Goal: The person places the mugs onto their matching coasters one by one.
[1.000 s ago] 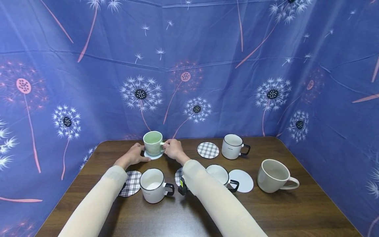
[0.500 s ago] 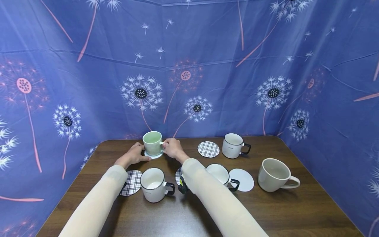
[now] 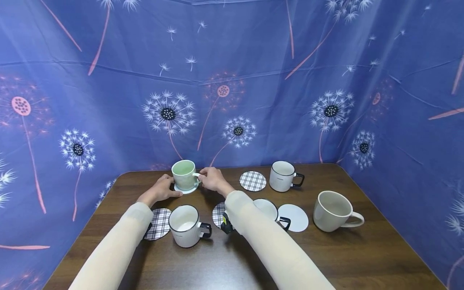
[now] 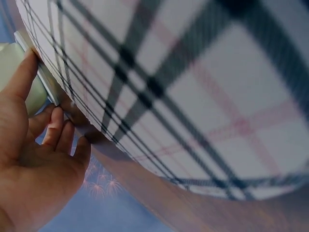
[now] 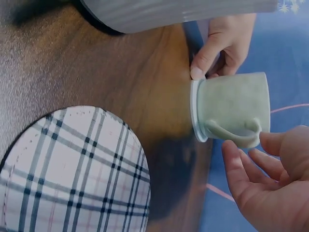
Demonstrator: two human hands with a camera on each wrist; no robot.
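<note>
Table (image 3: 253, 257): dark wood, backed by a blue cloth (image 3: 232, 80) printed with dandelions.

Large cream mug (image 3: 334, 211): right side, upright, handle to the right, nothing visible inside.

Three white mugs with dark rims: one at the back right (image 3: 282, 176), one near the left (image 3: 185, 225), one partly behind the right sleeve (image 3: 269, 209); all upright, interiors bare as far as they show.

Green mug (image 3: 183, 174): back left of the table, upright, mouth up, standing on a white coaster (image 3: 185, 189); handle points right, toward the right hand. Inside pale green, nothing seen in it. It lies between the two hands.

Coasters: plain white one (image 3: 294, 217) beside the middle mug; plaid ones at the back (image 3: 252, 181), near left (image 3: 158, 224) and under the right sleeve (image 3: 218, 214).

Left hand (image 3: 163, 189): thumb tip against the white coaster's edge (left wrist view), other fingers loosely curled, gripping nothing.

Right hand (image 3: 212, 179): fingers relaxed and partly spread just beside the handle, not closed round it (right wrist view).
</note>
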